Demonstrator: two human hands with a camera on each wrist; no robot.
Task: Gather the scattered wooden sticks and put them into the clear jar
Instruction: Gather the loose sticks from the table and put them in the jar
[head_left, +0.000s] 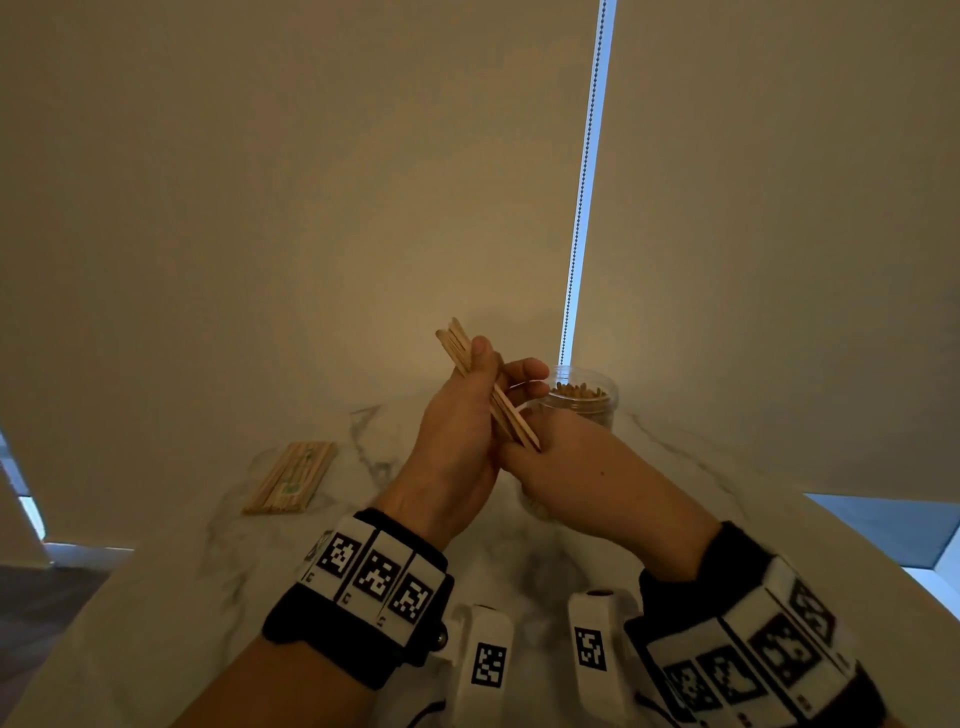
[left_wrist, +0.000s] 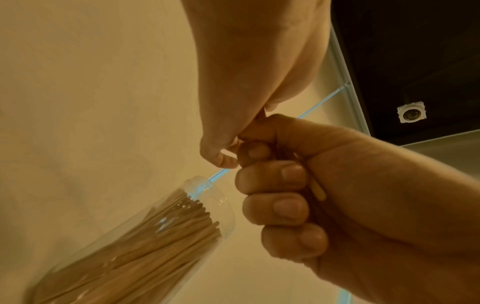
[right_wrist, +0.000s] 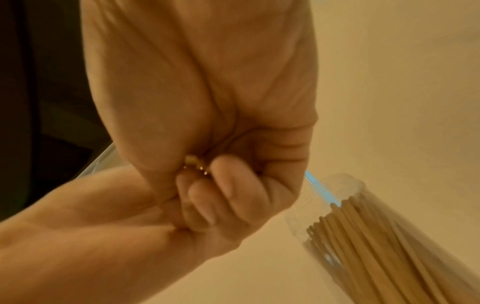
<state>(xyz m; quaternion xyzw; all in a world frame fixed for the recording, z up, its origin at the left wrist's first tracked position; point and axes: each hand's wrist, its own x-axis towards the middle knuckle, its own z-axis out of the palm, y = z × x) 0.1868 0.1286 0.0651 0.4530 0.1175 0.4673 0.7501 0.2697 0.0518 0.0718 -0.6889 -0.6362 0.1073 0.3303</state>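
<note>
My left hand (head_left: 457, 431) grips a bundle of wooden sticks (head_left: 457, 348) slanting up to the left above the table. My right hand (head_left: 571, 467) curls round the bundle's lower end; in the left wrist view a stick tip (left_wrist: 319, 191) shows inside its fist (left_wrist: 350, 195) under my left palm (left_wrist: 246, 82). The right wrist view shows stick ends (right_wrist: 191, 160) in my right hand (right_wrist: 207, 82). The clear jar (head_left: 587, 402) (left_wrist: 207, 197) (right_wrist: 337, 191) stands just behind my hands, open and packed with upright sticks.
A flat pack of sticks (head_left: 291, 478) with a green label lies on the white marble table (head_left: 208, 571) to the left. A roller blind with a bead chain (head_left: 582, 208) hangs behind the jar. The table's rounded edge runs close on the right.
</note>
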